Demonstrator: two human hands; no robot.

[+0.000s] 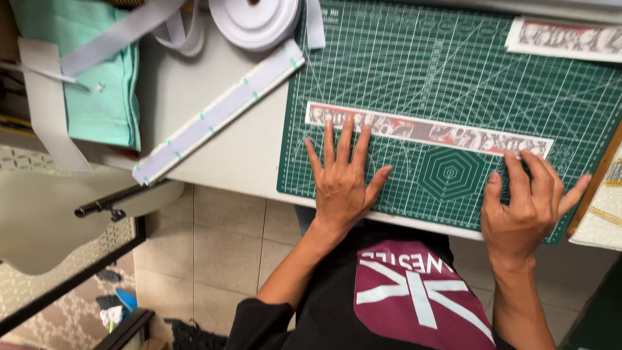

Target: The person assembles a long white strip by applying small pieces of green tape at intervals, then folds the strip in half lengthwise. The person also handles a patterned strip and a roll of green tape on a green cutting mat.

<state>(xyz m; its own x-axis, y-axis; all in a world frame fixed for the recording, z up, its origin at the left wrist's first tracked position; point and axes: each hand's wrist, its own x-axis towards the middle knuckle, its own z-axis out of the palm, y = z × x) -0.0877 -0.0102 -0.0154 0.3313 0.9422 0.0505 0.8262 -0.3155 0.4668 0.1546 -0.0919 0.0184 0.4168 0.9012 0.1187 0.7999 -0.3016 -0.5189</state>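
Pressing down flat, the left hand [341, 178] lies spread on the green cutting mat [389, 52], its fingers wide and straight, with the fingertips resting on the left end of a long printed strip [427, 131]. The strip runs across the mat from left to right, slanting slightly toward the near side at its right end, and it has a pale border around a red-and-grey pattern. The right hand [528, 204] sits at the strip's right end, fingers spread and lightly curved, the fingertips touching the strip's near edge; it grips nothing. Both hands are open on the work, well apart from each other.

On the far right corner of the mat lies a second printed strip [564, 37] of the same kind. Just left of the mat, a long white band with small green marks [217, 113] lies slantwise on the pale table [240, 155], its far end overlapping the mat's corner. A roll of white tape [254, 21] sits at the far edge, touching the mat's far left corner. Farther left, a folded mint-green cloth [97, 78] rests under loose grey strips [48, 110]. A wooden-edged board [599, 175] borders the mat on the right.
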